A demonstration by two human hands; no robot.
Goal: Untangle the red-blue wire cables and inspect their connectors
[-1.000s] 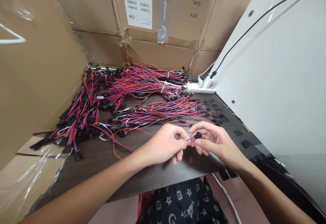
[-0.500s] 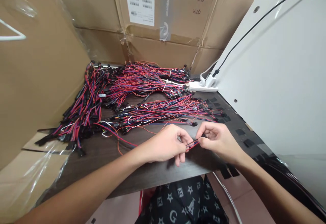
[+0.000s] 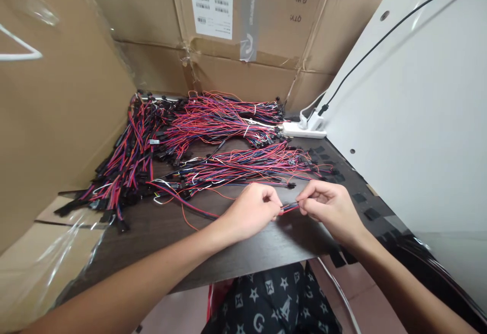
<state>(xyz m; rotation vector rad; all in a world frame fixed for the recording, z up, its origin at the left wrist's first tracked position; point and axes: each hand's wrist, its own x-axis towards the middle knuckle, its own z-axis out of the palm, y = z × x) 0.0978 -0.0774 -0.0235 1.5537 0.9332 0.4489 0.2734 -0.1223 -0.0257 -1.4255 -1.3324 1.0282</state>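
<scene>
A few thin red, blue and black wires [image 3: 289,207] stretch between my two hands over the dark table [image 3: 213,258]. My left hand [image 3: 255,209] pinches them between thumb and fingers; its fingers are curled. Just to the right, my right hand [image 3: 327,203] grips the same wires at its fingertips, hiding their end. Behind my left wrist, a red and dark length of the wire harness [image 3: 182,203] runs out toward the left. Beyond my hands lies a loose bundle of wire harnesses [image 3: 243,168] with black connectors.
Tied wire bundles [image 3: 216,121] lie at the back, and a heap of harnesses [image 3: 129,156] covers the left side. A white power strip [image 3: 303,130] sits at the back right. Cardboard [image 3: 152,14] walls the back and left; a white panel [image 3: 414,96] stands right. Black tape pieces [image 3: 370,213] line the right edge.
My left fingers have closed into a tighter pinch on the wires. My hands have drawn slightly apart, and more wire shows between them.
</scene>
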